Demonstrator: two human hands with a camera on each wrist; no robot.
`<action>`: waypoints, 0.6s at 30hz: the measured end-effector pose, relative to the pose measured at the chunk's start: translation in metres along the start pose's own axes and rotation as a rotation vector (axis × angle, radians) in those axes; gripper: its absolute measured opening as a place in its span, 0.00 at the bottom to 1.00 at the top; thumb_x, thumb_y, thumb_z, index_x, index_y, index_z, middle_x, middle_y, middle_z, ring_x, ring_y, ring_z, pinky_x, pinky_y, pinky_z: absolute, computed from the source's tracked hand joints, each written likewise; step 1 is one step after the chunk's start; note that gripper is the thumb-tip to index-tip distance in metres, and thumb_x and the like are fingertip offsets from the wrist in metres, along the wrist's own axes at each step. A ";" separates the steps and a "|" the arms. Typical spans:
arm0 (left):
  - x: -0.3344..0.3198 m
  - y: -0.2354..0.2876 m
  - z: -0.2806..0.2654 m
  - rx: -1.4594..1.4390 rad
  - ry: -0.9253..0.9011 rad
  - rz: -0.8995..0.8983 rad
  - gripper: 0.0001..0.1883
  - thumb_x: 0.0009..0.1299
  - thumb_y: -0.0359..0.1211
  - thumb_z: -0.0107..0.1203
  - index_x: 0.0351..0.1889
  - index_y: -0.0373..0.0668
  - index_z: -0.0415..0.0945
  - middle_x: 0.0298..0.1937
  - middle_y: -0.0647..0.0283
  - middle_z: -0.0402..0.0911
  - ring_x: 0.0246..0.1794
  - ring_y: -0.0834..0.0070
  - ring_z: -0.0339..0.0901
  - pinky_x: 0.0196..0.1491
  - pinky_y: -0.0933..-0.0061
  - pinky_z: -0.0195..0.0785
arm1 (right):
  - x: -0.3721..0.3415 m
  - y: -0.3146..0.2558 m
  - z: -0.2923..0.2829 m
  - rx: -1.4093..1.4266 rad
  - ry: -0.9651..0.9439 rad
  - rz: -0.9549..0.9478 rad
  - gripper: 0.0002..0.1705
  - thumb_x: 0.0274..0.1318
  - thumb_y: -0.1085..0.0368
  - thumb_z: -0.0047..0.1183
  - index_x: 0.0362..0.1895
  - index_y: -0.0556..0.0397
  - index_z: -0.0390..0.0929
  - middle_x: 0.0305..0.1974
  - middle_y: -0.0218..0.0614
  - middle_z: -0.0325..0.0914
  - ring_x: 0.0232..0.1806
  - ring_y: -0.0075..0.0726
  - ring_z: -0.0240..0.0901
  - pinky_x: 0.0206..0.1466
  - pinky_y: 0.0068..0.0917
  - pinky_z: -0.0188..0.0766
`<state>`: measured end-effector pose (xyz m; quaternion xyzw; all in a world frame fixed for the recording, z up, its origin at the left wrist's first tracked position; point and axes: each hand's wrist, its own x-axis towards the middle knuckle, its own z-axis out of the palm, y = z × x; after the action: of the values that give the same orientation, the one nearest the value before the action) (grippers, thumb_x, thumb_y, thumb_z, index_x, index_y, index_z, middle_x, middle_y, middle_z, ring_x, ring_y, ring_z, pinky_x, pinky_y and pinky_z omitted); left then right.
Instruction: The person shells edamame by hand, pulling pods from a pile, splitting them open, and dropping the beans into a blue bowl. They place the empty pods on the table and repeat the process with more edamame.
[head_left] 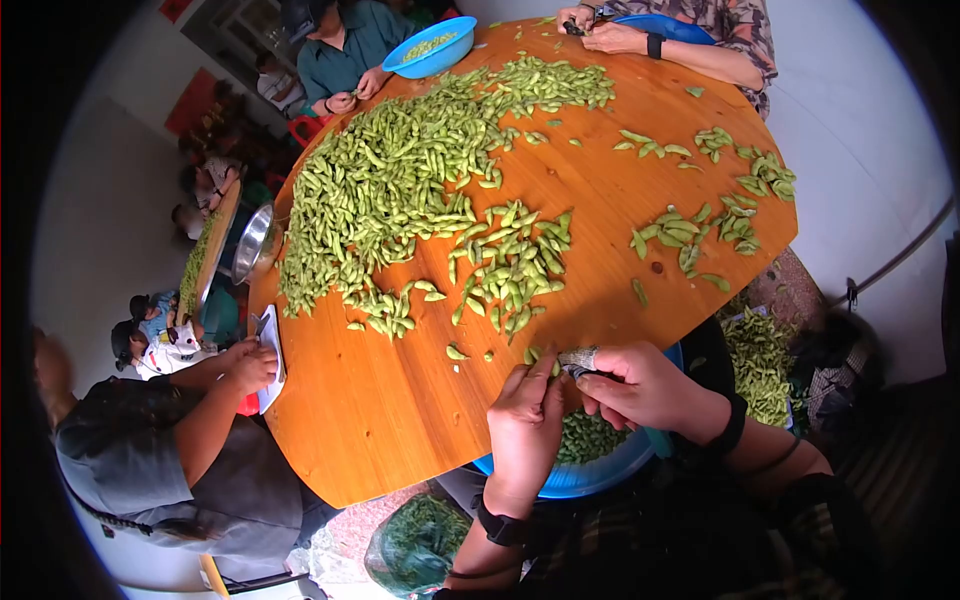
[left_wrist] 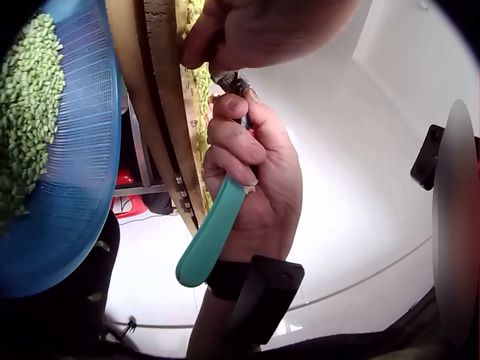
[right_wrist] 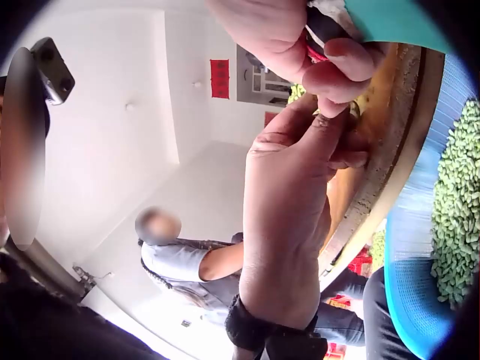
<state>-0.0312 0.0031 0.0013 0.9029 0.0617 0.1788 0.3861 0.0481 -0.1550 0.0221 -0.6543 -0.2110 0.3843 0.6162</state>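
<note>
Over the near edge of the wooden table, the left hand pinches a green pod between thumb and fingers. The right hand grips a tool with a teal handle; its dark end meets the left fingertips. In the left wrist view the right hand has its fingers curled round the tool, the handle sticking out below them. The right wrist view shows the left hand's fingertips touching the right hand. Shelled beans lie in a blue basket beneath; the pinched pod is mostly covered there.
A large heap of pods covers the far left of the table, with smaller piles nearer. Other people sit around it, one with a blue basin. Pods fill a bag at the right; a green bag stands on the floor.
</note>
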 end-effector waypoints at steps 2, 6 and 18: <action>-0.001 -0.002 0.004 -0.032 0.049 -0.014 0.18 0.62 0.19 0.59 0.52 0.36 0.80 0.30 0.61 0.78 0.28 0.78 0.78 0.33 0.77 0.73 | -0.001 0.001 0.002 -0.004 0.006 -0.005 0.12 0.66 0.66 0.45 0.30 0.59 0.73 0.20 0.29 0.73 0.16 0.16 0.67 0.18 0.18 0.63; -0.002 -0.002 0.004 -0.088 0.032 -0.068 0.18 0.61 0.18 0.59 0.50 0.35 0.81 0.30 0.60 0.78 0.29 0.79 0.79 0.34 0.78 0.73 | -0.001 0.008 0.002 0.017 0.001 -0.009 0.09 0.66 0.68 0.45 0.34 0.59 0.75 0.21 0.28 0.73 0.17 0.16 0.67 0.19 0.18 0.63; -0.010 -0.027 0.001 -0.746 -0.103 -0.190 0.13 0.68 0.19 0.57 0.51 0.34 0.79 0.39 0.60 0.83 0.35 0.76 0.83 0.40 0.77 0.79 | -0.003 0.017 0.007 0.320 -0.039 0.053 0.13 0.68 0.67 0.45 0.53 0.55 0.75 0.23 0.22 0.68 0.20 0.12 0.60 0.20 0.14 0.55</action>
<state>-0.0395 0.0189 -0.0215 0.6986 0.0562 0.1067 0.7053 0.0376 -0.1554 0.0068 -0.5454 -0.1415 0.4420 0.6979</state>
